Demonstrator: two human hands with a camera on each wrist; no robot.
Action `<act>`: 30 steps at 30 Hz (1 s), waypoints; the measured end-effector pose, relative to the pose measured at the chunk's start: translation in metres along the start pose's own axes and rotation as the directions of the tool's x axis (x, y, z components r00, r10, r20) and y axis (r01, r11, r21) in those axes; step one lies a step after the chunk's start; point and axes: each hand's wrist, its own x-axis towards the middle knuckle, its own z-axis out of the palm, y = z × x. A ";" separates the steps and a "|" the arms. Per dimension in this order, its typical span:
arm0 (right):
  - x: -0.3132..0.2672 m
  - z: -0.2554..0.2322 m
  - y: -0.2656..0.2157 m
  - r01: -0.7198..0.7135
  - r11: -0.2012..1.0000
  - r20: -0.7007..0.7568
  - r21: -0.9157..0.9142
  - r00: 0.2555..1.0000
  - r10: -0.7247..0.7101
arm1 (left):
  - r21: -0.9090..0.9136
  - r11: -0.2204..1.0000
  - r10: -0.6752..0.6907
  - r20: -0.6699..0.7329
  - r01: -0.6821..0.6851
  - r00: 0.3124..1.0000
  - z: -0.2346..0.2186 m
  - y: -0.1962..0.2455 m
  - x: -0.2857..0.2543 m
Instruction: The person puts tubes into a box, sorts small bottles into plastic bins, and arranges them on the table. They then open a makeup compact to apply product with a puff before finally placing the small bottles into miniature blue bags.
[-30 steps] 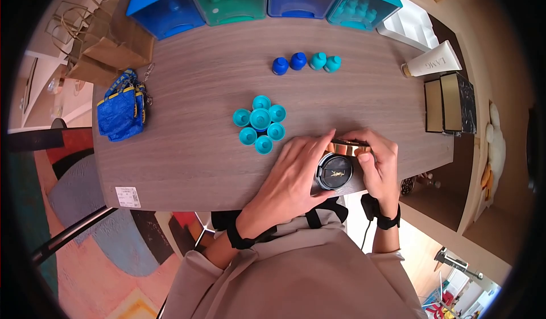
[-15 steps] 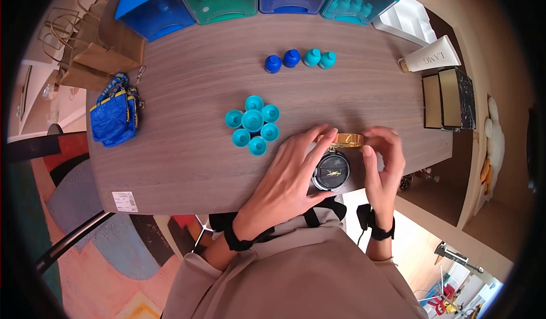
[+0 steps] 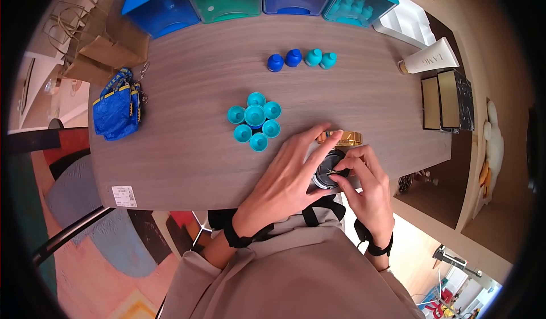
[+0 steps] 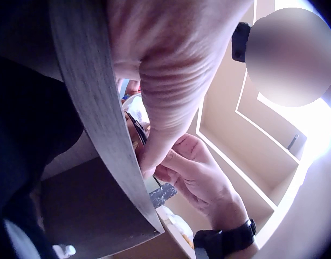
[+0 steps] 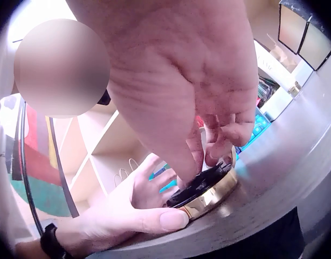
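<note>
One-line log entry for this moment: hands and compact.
left hand: holds compact | right hand: touches black inner lid | gold lid: raised | teal cups: clustered on table

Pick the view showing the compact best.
The head view: the compact shows its black face and gold lid from above, partly covered. Right wrist shows it side-on; left wrist, at most a dark edge.

Four drawer boxes (image 3: 223,6) line the top; two blue bottles (image 3: 293,58) and two teal bottles (image 3: 313,58) stand upper centre; seven teal cups (image 3: 255,115), one compact (image 3: 325,179) sit lower.
</note>
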 end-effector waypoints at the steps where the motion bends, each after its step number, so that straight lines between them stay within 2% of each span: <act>1: 0.001 0.000 0.001 0.003 1.000 0.001 -0.001 1.000 -0.003 | 0.006 1.000 0.004 0.004 -0.004 1.000 0.000 0.000 0.000; 7: -0.001 -0.001 0.009 0.083 0.996 -0.013 0.034 0.997 -0.082 | -0.003 1.000 0.022 0.006 -0.022 1.000 0.001 -0.002 -0.001; 9: -0.007 -0.007 0.011 -0.018 0.966 -0.015 0.256 1.000 0.022 | -0.019 1.000 0.025 -0.010 -0.025 1.000 0.002 -0.003 -0.002; 10: -0.011 -0.005 0.018 -0.020 0.967 -0.014 0.254 1.000 0.024 | -0.035 0.999 0.028 -0.025 -0.029 0.999 0.003 -0.003 -0.002; 11: -0.016 0.000 0.029 -0.069 0.874 -0.084 0.481 0.989 0.124 | -0.038 0.999 0.029 -0.024 -0.030 0.999 0.004 -0.004 -0.003; 12: -0.020 0.003 0.036 -0.087 0.727 -0.128 0.682 0.963 0.236 | 0.002 1.000 0.015 -0.006 -0.015 1.000 0.005 -0.006 -0.004; 13: -0.023 0.003 0.039 -0.152 0.587 -0.086 0.795 0.930 0.358 | 0.043 0.999 0.000 0.010 -0.001 1.000 0.005 -0.006 -0.005; 14: -0.024 0.005 0.043 -0.152 0.588 -0.087 0.794 0.929 0.359 | 0.040 0.999 0.001 0.011 -0.002 1.000 0.005 -0.006 -0.005; 16: -0.027 0.010 0.053 -0.087 0.289 -0.051 0.953 0.896 0.440 | 0.072 0.997 -0.013 0.015 0.011 1.000 0.004 -0.004 -0.005; 17: -0.028 0.010 0.057 -0.070 0.243 -0.047 0.967 0.895 0.444 | 0.071 0.997 -0.012 0.015 0.011 1.000 0.004 -0.004 -0.005; 21: -0.027 0.009 0.058 -0.066 0.270 -0.072 0.960 0.879 0.472 | 0.095 0.994 -0.058 0.041 0.054 0.997 0.003 0.000 -0.003; 27: -0.035 0.013 0.061 -0.084 0.327 -0.071 0.941 0.898 0.434 | 0.120 0.990 -0.085 0.049 0.079 0.995 0.004 0.001 -0.004; 30: -0.039 0.014 0.058 -0.131 0.349 -0.059 0.928 0.873 0.484 | 0.116 0.990 -0.086 0.049 0.080 0.995 0.005 0.000 -0.004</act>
